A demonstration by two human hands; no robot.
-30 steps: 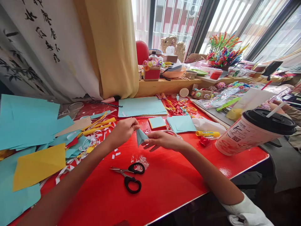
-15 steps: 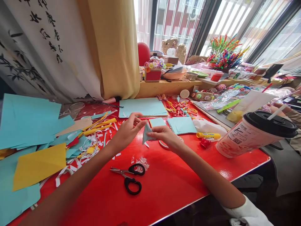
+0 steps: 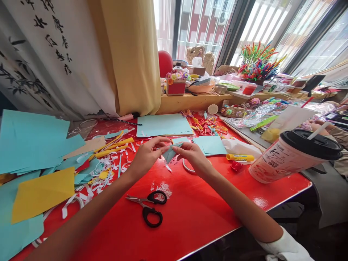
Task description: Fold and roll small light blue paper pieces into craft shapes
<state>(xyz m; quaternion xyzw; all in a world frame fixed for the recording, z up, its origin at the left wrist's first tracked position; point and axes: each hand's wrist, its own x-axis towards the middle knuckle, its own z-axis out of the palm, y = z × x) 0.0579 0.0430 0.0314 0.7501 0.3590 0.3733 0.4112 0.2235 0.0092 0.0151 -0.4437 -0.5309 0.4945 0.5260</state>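
A glossy red table (image 3: 195,221) bears a pair of black-handled scissors (image 3: 146,209). Straight beyond the scissors, a folded piece of light-blue paper (image 3: 169,155) is held up over the table between the left hand (image 3: 146,156) and the right hand (image 3: 193,156); each has a narrow pinch on it, thumb against fingers, one at either side. Left of the scissors lie paper strips and a yellow sheet (image 3: 43,194). Far beyond them stand a golden curtain (image 3: 133,54) and, to its right, a window (image 3: 201,32) above a crowded sill (image 3: 187,101).

Well to the scissors' right leans a pale pink cup (image 3: 277,156) — black lid, white straw, contents hidden. Farther off that way, a clear cup (image 3: 272,133) shows something yellow inside. On the sill beyond the scissors, a red box (image 3: 175,88) is trimmed with paper flowers.

Dark lettering and a square code mark the pink cup, too small to read. Beyond the scissors to the left, a white hanging (image 3: 84,58) bears brushed black characters — one reads 水.
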